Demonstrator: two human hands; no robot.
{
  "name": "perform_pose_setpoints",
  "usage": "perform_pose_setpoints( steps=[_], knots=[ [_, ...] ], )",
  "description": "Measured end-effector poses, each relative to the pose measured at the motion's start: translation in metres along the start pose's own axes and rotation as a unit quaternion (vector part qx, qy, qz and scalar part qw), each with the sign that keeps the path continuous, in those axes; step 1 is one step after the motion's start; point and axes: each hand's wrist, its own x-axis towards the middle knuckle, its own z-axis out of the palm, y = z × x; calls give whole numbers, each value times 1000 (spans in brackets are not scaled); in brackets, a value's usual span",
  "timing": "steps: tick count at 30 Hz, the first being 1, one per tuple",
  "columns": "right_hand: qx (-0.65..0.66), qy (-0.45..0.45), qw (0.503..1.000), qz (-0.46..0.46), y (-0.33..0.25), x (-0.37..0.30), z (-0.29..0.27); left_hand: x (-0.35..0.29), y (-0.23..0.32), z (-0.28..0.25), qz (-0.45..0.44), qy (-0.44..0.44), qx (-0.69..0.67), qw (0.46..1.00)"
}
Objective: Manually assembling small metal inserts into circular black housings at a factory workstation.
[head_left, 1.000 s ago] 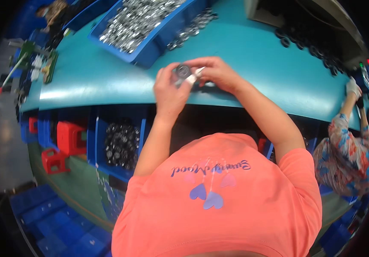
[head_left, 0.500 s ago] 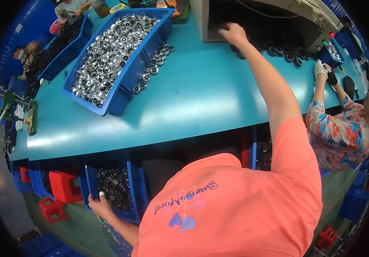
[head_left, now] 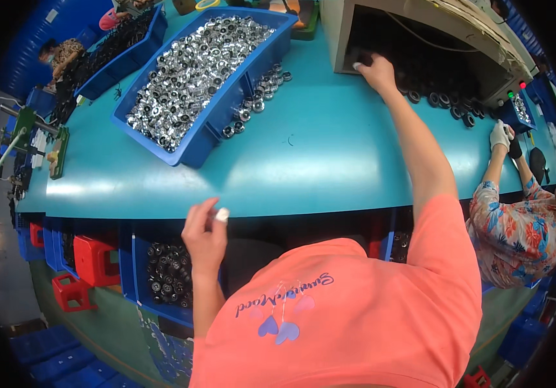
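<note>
My left hand (head_left: 205, 236) is raised at the front edge of the teal table (head_left: 278, 161), its thumb apart from the fingers and nothing visible between them. A white cover sits on its thumb tip. Below it, a blue bin (head_left: 139, 258) holds dark round parts (head_left: 169, 271). My right hand (head_left: 378, 72) reaches to the mouth of a beige box (head_left: 336, 39), fingers bent around something dark that I cannot make out; its thumb also has a white cover. Dark ring-shaped parts (head_left: 444, 100) spill from the box beside that hand.
A large blue bin (head_left: 190, 152) of shiny metal parts stands on the table, with several loose ones (head_left: 252, 103) along its right side. A green hand press (head_left: 58, 152) is at the left. Red stools (head_left: 94, 258) stand below. A co-worker's gloved hand (head_left: 499, 136) is at right.
My left hand has risen from the bin of dark parts to the table edge. My right hand stays at the box mouth, and the whole view has shifted slightly.
</note>
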Motion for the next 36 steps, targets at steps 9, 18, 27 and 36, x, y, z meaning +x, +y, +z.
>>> perform_pose_setpoints(
  steps=[9, 18, 27, 36],
  knots=[
    [499, -394, 770, 55, -165, -199, -21, 50, 50, 81, 31, -100, -187, 977],
    [538, -501, 675, 66, -207, -228, 22, 40, 29, 64, 54, -41, -115, 991],
    [102, -119, 949, -275, -213, -173, 88, 33, 19, 42, 45, 1, -95, 994],
    [-20, -92, 952, -290, -214, -167, 108, 27, 9, 37, 43, 17, -110, 993]
  ],
)
